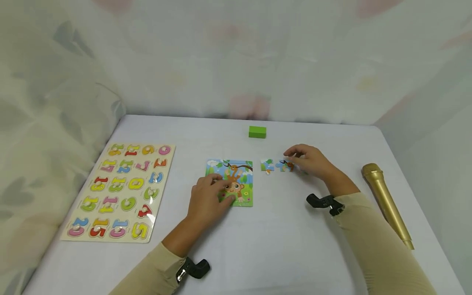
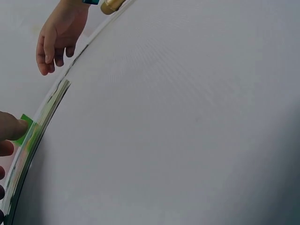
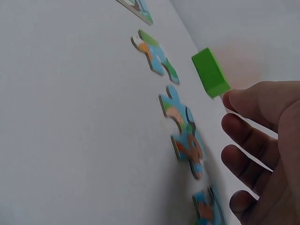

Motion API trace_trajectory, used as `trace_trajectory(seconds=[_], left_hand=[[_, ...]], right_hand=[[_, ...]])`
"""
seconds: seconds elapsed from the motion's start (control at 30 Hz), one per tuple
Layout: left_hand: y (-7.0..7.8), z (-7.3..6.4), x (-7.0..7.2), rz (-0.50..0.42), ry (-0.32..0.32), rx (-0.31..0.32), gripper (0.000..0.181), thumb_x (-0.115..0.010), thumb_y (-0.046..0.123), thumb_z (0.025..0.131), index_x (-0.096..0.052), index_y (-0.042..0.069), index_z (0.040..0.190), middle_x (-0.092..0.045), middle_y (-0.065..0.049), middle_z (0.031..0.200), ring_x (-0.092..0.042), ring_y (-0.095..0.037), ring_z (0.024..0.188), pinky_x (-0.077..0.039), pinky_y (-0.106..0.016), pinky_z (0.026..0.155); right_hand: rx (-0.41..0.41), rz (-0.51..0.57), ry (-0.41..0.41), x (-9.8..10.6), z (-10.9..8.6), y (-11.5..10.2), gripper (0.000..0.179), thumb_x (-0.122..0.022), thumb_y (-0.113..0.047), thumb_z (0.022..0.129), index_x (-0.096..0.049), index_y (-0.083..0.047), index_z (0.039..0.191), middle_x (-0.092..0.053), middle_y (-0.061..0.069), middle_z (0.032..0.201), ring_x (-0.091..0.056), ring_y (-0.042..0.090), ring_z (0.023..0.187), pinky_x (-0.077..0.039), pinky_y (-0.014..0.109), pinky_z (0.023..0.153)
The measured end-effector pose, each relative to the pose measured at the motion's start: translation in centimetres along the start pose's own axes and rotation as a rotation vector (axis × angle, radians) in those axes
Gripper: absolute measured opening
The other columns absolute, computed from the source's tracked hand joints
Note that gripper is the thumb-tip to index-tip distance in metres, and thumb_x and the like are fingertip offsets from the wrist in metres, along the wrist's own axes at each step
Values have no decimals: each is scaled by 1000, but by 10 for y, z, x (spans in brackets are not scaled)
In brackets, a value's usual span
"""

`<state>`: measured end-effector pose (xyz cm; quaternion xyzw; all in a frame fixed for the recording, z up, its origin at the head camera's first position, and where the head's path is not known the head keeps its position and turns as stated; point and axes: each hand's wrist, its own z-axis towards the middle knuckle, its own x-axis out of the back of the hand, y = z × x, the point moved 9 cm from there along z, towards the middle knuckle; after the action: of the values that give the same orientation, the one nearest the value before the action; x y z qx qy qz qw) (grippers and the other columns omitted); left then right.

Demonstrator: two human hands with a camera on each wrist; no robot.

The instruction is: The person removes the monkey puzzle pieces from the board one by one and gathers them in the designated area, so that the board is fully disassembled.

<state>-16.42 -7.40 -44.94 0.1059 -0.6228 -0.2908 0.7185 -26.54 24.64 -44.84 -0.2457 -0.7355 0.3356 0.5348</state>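
Observation:
A square monkey jigsaw puzzle (image 1: pixel 243 170) lies mid-table, and my left hand (image 1: pixel 208 198) rests on its left side, fingers spread over the picture. To its right lie several loose jigsaw pieces: one with a leafy corner (image 1: pixel 267 165), and others partly under my right hand (image 1: pixel 311 162). In the right wrist view, that hand's fingers are relaxed and apart, with nothing between them. Beside them show a blue-and-green piece (image 3: pixel 157 56), a brown-and-blue piece (image 3: pixel 190 147) and a further piece (image 3: pixel 208 206) at the bottom. The left wrist view catches the puzzle edge-on (image 2: pixel 40 124), near the left thumb (image 2: pixel 14 126).
A green block (image 1: pixel 257 132) sits behind the puzzle near the table's back edge. On the left lies a wooden number board (image 1: pixel 119 190) with knobbed numerals. A gold microphone (image 1: pixel 387 205) lies at the right. Floral cloth (image 1: pixel 228 61) hangs behind the white table.

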Motion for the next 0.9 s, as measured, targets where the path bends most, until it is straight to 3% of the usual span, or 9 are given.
trace_trajectory(seconds=[0.13, 0.4, 0.63, 0.8, 0.9], left_hand=[[-9, -5, 6, -3, -1, 18, 35, -87, 31, 89, -81, 21, 122, -64, -8, 133, -56, -37, 125, -45, -58, 95], [-26, -17, 22, 16, 13, 61, 34, -88, 29, 88, -81, 18, 119, -63, -9, 131, -57, -37, 123, -44, -56, 93], [-31, -24, 25, 11, 22, 70, 31, -88, 27, 89, -82, 17, 117, -65, -10, 128, -58, -38, 120, -44, -56, 91], [-35, -26, 26, 4, 12, 95, 30, -87, 28, 91, -82, 16, 118, -66, -11, 127, -59, -37, 119, -43, -56, 94], [-38, -27, 27, -2, 14, 104, 28, -86, 26, 92, -82, 16, 118, -66, -10, 127, -59, -37, 119, -43, -55, 95]], right_hand=[[34, 15, -26, -13, 7, -10, 24, -68, -22, 105, -75, -12, 126, -66, 11, 113, -61, 27, 90, -51, 34, 73], [146, -6, -53, -35, 16, -41, 23, -68, -20, 105, -76, -12, 125, -70, 6, 115, -59, 25, 106, -49, 38, 83], [243, -10, -101, -58, 25, -70, 23, -68, -19, 105, -76, -12, 126, -71, 2, 114, -60, 23, 104, -48, 38, 82], [284, 35, -144, -78, 33, -91, 23, -68, -19, 105, -76, -12, 126, -70, 2, 111, -60, 22, 94, -50, 35, 71], [317, 36, -169, -94, 36, -104, 22, -67, -18, 105, -76, -12, 125, -71, 1, 112, -61, 21, 94, -51, 35, 73]])
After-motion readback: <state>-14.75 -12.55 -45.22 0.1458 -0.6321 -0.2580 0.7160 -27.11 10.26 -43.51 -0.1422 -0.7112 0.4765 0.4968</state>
